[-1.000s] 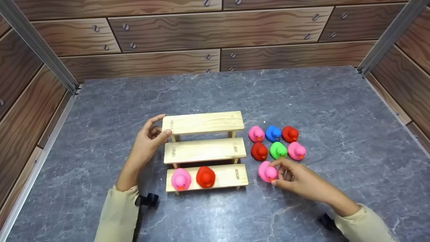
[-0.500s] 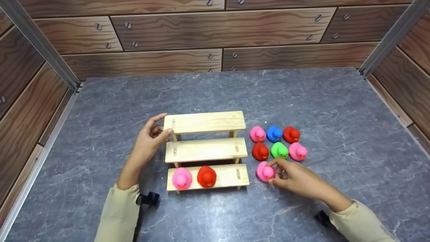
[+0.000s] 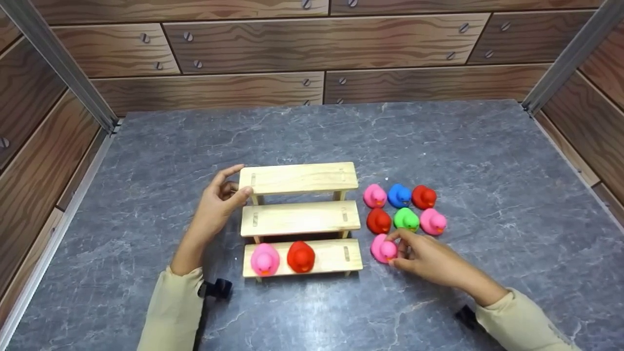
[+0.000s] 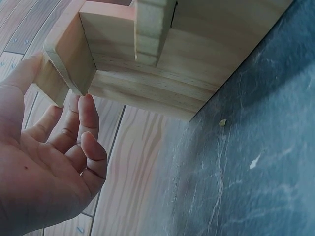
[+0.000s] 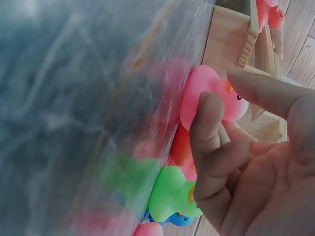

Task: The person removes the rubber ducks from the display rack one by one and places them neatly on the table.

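Observation:
My left hand (image 3: pixel 213 202) grips the left end of the top step of a three-step wooden display stand (image 3: pixel 300 218), thumb at the near edge and fingers at the far side. In the left wrist view, the fingertips meet the end of the stand (image 4: pixel 69 59). A pink rubber duck (image 3: pixel 381 249) sits on the table right of the bottom step. My right hand (image 3: pixel 423 254) pinches it between thumb and fingers; the right wrist view shows this pink duck (image 5: pixel 202 88) down at the table surface. Another pink duck (image 3: pixel 264 259) and a red duck (image 3: pixel 301 257) stand on the bottom step.
Behind the right hand sit two rows of ducks: a pink duck (image 3: pixel 375 196), a blue duck (image 3: pixel 399 195) and a red duck (image 3: pixel 424 196) at the back; a red duck (image 3: pixel 379 221), a green duck (image 3: pixel 406 220) and a pink duck (image 3: pixel 433 222) in front. Wood-patterned walls (image 3: pixel 312 46) enclose the grey table (image 3: pixel 312 131).
My right hand has slid the pink duck slightly left, closer to the stand. My left hand keeps its grip on the top step. The head view has shifted a little.

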Demonstrator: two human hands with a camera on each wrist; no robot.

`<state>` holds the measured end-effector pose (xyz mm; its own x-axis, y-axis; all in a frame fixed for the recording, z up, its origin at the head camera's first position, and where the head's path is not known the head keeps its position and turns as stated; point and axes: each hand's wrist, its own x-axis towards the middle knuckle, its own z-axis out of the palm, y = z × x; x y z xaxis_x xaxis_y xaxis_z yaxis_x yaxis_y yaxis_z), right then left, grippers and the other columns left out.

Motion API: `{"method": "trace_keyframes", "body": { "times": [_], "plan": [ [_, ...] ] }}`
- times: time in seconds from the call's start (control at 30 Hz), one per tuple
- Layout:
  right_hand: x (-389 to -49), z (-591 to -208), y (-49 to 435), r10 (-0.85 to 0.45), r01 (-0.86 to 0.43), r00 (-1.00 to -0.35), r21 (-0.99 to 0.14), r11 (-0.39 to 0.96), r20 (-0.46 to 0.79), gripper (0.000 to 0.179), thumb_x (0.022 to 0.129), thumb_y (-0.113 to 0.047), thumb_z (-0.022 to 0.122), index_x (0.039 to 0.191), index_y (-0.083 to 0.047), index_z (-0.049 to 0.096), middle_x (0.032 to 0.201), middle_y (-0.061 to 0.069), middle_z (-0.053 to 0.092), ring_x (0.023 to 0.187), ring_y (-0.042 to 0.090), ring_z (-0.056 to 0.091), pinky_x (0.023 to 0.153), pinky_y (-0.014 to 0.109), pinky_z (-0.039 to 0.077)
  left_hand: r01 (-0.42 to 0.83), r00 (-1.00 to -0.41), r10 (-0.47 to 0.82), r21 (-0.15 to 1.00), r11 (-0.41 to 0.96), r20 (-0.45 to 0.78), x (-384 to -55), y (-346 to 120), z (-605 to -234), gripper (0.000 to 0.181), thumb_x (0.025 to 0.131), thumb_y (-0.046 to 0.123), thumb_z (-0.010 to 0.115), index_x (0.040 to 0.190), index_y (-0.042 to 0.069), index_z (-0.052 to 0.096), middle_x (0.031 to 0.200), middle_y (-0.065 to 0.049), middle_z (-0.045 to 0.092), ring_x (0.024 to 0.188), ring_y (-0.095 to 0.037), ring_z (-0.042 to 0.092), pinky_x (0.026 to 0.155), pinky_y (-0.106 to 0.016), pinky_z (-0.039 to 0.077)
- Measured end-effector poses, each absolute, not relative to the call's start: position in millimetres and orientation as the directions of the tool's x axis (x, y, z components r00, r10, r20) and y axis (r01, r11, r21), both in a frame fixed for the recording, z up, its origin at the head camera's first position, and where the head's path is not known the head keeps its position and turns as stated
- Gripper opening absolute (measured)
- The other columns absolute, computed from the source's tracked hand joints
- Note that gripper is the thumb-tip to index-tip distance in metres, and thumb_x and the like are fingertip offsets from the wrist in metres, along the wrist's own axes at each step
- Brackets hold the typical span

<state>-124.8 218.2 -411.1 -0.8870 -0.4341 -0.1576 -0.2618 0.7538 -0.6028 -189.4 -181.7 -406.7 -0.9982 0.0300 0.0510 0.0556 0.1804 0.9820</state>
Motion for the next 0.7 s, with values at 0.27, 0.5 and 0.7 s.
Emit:
{"method": "trace_keyframes", "body": {
  "times": [0.27,0.5,0.7],
  "plan": [
    [-124,-411,217,-0.428,-0.275,-0.892,-0.579,0.768,-0.144,0.035,0.084,-0.018,0.072,0.114,-0.008,0.058,0.08,-0.003,0.06,0.058,0.001,0.046,0.052,0.02,0.04,0.049,-0.999,0.027,0.981,0.186,0.045,-189,-182,-407,0.055,0.09,0.008,0.066,0.142,0.01,0.046,0.082,0.001,0.063,0.077,-0.018,0.06,0.073,-0.027,0.051],
    [-123,-404,220,-0.426,-0.26,-0.893,-0.607,0.751,-0.145,0.037,0.085,-0.021,0.073,0.117,-0.009,0.059,0.083,-0.003,0.062,0.061,0.003,0.049,0.054,0.02,0.041,0.043,-0.999,0.031,0.983,0.179,0.038,-190,-182,-408,0.055,0.09,0.008,0.066,0.142,0.012,0.046,0.082,0.0,0.063,0.081,-0.023,0.062,0.075,-0.027,0.052],
    [-119,-393,219,-0.429,-0.256,-0.896,-0.658,0.708,-0.112,0.039,0.085,-0.026,0.074,0.118,-0.009,0.059,0.084,-0.001,0.061,0.06,0.006,0.05,0.054,0.02,0.042,0.043,-0.998,0.05,0.983,0.18,0.035,-189,-183,-407,0.056,0.091,0.01,0.065,0.143,0.012,0.044,0.086,-0.002,0.063,0.081,-0.015,0.061,0.08,-0.03,0.053]
  ]
}}
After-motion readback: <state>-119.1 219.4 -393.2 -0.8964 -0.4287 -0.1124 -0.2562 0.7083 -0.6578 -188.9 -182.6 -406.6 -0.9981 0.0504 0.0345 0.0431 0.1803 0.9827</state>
